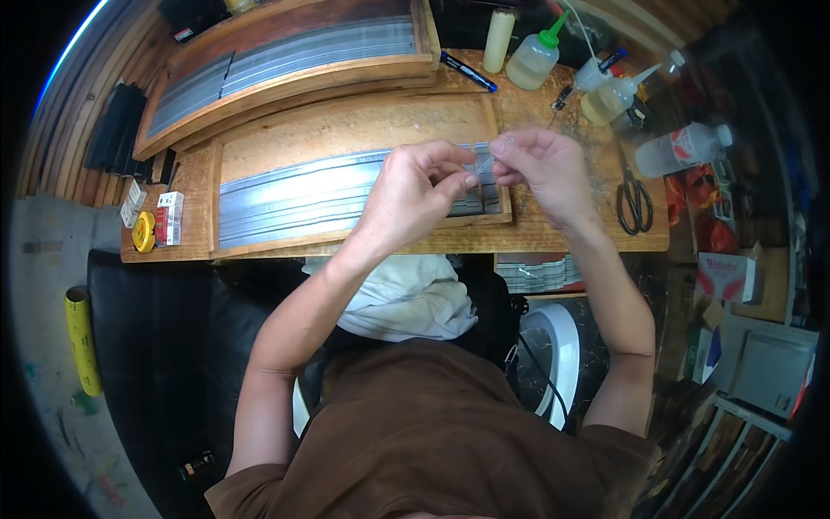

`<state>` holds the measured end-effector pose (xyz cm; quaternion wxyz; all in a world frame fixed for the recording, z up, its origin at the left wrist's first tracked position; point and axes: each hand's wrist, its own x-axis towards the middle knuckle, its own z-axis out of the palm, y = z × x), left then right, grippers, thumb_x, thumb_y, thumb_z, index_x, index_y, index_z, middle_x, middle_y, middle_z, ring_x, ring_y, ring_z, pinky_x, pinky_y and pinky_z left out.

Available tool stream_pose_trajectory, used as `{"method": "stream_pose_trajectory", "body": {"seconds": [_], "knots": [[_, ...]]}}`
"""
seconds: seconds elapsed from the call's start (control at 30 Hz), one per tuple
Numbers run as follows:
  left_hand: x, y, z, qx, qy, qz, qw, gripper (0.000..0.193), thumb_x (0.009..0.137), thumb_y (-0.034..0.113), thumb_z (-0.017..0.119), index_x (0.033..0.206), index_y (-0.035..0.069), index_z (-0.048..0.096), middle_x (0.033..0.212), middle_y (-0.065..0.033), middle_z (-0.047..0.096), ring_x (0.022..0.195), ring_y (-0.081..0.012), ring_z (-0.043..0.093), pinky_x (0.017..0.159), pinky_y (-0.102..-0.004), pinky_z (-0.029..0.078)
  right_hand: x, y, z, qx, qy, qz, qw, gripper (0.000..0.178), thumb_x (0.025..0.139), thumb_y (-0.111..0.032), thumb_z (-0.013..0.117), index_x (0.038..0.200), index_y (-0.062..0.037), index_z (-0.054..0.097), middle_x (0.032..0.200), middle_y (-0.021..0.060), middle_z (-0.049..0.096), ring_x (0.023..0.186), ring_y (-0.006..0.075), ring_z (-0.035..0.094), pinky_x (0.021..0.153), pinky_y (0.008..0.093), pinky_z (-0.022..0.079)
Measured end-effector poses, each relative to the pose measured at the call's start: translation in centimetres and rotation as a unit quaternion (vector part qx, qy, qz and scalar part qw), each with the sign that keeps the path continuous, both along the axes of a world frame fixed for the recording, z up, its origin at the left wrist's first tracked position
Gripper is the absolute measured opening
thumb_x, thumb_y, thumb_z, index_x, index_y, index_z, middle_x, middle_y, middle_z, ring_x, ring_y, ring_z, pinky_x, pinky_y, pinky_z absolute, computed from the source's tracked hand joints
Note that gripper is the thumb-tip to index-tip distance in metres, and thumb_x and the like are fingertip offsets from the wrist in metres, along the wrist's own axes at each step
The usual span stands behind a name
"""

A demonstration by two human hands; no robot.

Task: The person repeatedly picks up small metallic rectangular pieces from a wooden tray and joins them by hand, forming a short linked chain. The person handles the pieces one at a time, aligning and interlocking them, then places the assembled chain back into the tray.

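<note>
My left hand (413, 189) and my right hand (549, 169) meet above the right end of a shallow wooden tray (294, 121). Thumb and fingers are pinched together on each hand. Between the fingertips shows something small, thin and clear, too fine to name. Long grey metallic strips (298, 195) lie side by side in the tray under my hands. Part of their right end is hidden by my fingers.
Behind stands another wooden tray (424, 60) of grey strips. A blue marker (469, 72), a green-tipped squeeze bottle (533, 62), black scissors (635, 203) and a water bottle (679, 150) are at the right. A yellow tape measure (144, 232) sits at the left edge.
</note>
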<state>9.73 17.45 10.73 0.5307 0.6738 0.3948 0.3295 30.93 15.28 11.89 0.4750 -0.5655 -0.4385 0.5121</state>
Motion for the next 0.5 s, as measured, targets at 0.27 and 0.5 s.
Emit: {"method": "stream_pose_trajectory", "body": {"seconds": [0.27, 0.5], "knots": [[-1.8, 2.1, 1.4, -0.146, 0.109, -0.086, 0.98, 0.017, 0.094, 0.0, 0.075, 0.109, -0.007, 0.075, 0.088, -0.0116, 0.077, 0.072, -0.0115, 0.071, 0.063, -0.0257, 0.062, 1.4, -1.0, -1.6, 0.018, -0.125, -0.011, 0.992, 0.052, 0.097, -0.023, 0.079, 0.133, 0.0094, 0.06, 0.103, 0.0133, 0.075, 0.083, 0.0124, 0.071, 0.071, 0.0251, 0.059], [-1.5, 2.6, 2.8, -0.119, 0.172, -0.105, 0.972, 0.022, 0.087, -0.005, 0.067, 0.105, -0.01, 0.077, 0.088, -0.0176, 0.077, 0.068, -0.0164, 0.073, 0.058, -0.0307, 0.063, 2.9, -1.2, -2.1, -0.014, -0.109, -0.001, 0.994, 0.052, 0.099, -0.023, 0.076, 0.137, 0.0082, 0.058, 0.104, 0.0124, 0.073, 0.083, 0.0119, 0.068, 0.071, 0.0257, 0.057]]}}
